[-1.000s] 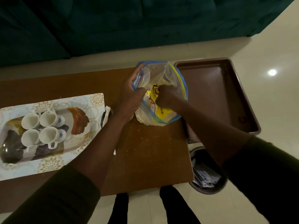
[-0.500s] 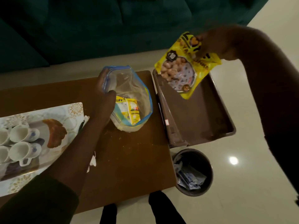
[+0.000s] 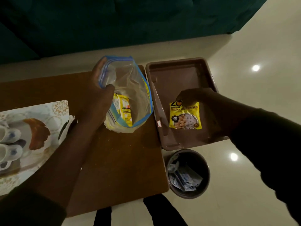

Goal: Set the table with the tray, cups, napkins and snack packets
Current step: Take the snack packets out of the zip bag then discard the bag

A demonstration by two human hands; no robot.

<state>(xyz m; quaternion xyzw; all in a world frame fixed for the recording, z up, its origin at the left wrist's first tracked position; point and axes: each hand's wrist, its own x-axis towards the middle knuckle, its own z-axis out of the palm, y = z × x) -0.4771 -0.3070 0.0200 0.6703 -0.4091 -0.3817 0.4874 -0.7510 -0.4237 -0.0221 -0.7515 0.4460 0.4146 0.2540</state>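
Observation:
My left hand point(image 3: 99, 101) grips the rim of a clear zip bag point(image 3: 130, 88) with a blue edge, holding it open on the wooden table point(image 3: 117, 160). More yellow snack packets point(image 3: 124, 111) lie inside the bag. My right hand point(image 3: 195, 97) pinches the top of a yellow snack packet point(image 3: 185, 116) low over the floor of the brown tray point(image 3: 179, 75) at the table's right end. At the far left a patterned serving tray point(image 3: 48, 111) carries white cups point(image 3: 9, 144), partly cut off by the frame edge.
A round bin point(image 3: 189, 173) with crumpled wrappers stands on the tiled floor below the brown tray. A dark green sofa point(image 3: 130, 22) runs along the far side. A folded napkin point(image 3: 68, 124) peeks from under my left forearm. My legs show at the table's near edge.
My right hand pulled a yellow snack packet out of the bag, lifted it high to the right, then brought it down into the brown tray. My left hand kept hold of the bag.

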